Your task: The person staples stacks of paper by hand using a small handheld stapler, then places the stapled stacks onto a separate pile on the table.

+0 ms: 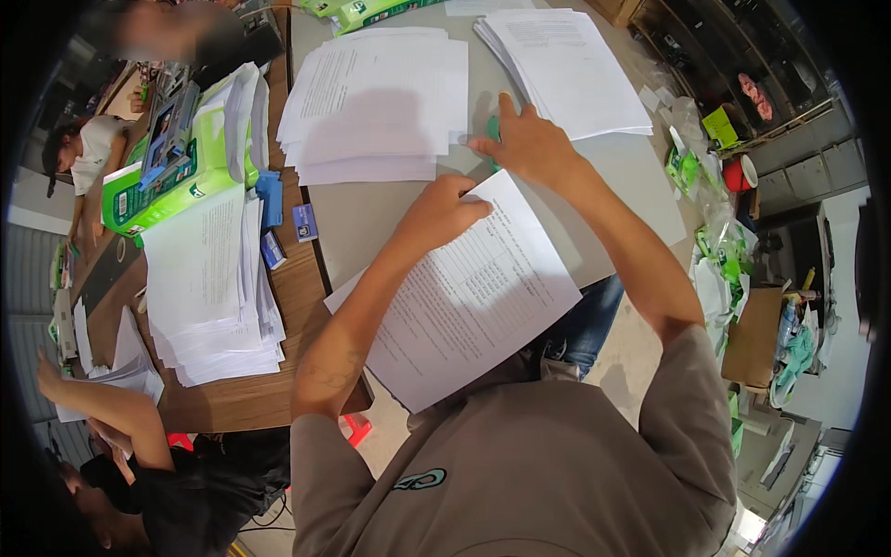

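My left hand [444, 215] grips the upper left edge of some printed paper [483, 297] with a table on it, thumb on top. The paper slants from the table edge over my lap; how many sheets it holds I cannot tell. By its top corner, my right hand [534, 144] curls over a slim green object [494, 139], thumb on one side and index finger stretched past it. Most of that object is hidden under the hand, so its kind is unclear. Beyond the hands lie a fanned paper stack [371, 93] and a second stack [575, 74].
On the wooden table [306, 343] at left stand another tall paper pile [200, 288], a green-white package [167, 190] and small blue boxes [304, 223]. Co-workers sit along that side, one with a bent arm [111, 408]. A cardboard box [752, 339] and plastic bags stand at right.
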